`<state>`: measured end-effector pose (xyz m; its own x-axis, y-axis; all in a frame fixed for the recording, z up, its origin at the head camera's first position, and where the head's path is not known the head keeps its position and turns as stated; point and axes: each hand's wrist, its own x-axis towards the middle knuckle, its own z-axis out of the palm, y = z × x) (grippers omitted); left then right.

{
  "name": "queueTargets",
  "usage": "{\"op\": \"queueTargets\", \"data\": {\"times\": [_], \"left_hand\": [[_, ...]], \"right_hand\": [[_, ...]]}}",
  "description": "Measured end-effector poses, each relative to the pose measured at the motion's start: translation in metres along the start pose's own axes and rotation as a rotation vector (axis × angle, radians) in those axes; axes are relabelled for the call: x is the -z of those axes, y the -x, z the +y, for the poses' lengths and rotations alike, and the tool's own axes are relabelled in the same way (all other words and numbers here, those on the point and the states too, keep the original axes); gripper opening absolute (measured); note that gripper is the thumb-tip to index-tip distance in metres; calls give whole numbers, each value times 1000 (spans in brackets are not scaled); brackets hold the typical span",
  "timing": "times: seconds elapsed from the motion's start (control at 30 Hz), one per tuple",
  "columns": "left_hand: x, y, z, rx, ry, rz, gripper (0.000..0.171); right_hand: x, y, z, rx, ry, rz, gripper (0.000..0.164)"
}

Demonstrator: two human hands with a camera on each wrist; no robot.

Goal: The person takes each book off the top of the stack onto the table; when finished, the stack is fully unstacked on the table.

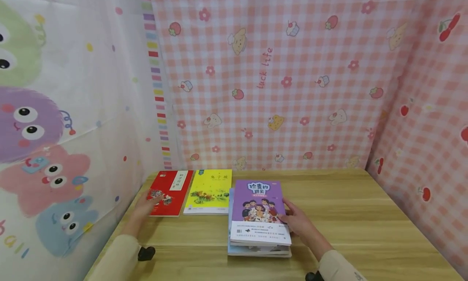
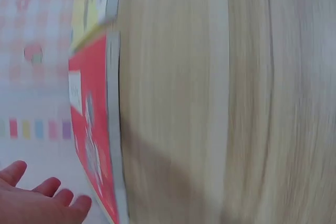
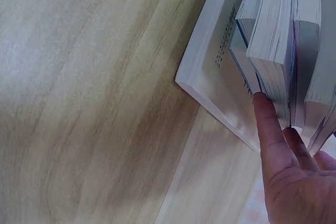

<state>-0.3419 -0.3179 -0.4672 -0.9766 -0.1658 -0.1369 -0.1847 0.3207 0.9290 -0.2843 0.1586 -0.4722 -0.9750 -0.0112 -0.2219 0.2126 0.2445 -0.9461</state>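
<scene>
My left hand point(image 1: 142, 206) is at the left side of a red book point(image 1: 170, 199), overlapping its edge in the head view. Its fingers are spread with nothing between them, and the left wrist view shows the hand point(image 2: 44, 200) beside the book. At the centre front is a stack topped by a purple-and-white book point(image 1: 257, 208); a pale blue book point(image 1: 256, 250) sticks out underneath. My right hand point(image 1: 300, 222) touches the stack's right side. In the right wrist view, its extended fingers point(image 3: 269, 124) rest against the page edges of several books point(image 3: 270, 51).
A yellow book point(image 1: 210, 191) lies flat between the red book and the stack. The wooden table point(image 1: 340, 204) meets a pink checked curtain point(image 1: 310, 102) at the back. White and pink printed cloths hang at the left and right sides.
</scene>
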Motion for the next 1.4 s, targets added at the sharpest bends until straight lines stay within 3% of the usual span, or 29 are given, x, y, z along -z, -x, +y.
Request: {"op": "queueTargets", "data": {"times": [0.3,0.63,0.87,1.13,1.4], "left_hand": [[-51,5,18,-79,-60,-52,79],[-104,23,40,-111,16,-143,79],[-138,36,46,-133,38,-185,75],[-164,57,52,-122,77,-261,68],[-181,65,42,-93,72,-345,74]], "right_hand": [[-2,-1,2,3,6,5,63],[-3,1,4,5,-2,2,62],[-3,0,3,20,1,2,62],[-2,-1,5,30,-14,-1,61],[-3,-2,2,13,11,3,60]]}}
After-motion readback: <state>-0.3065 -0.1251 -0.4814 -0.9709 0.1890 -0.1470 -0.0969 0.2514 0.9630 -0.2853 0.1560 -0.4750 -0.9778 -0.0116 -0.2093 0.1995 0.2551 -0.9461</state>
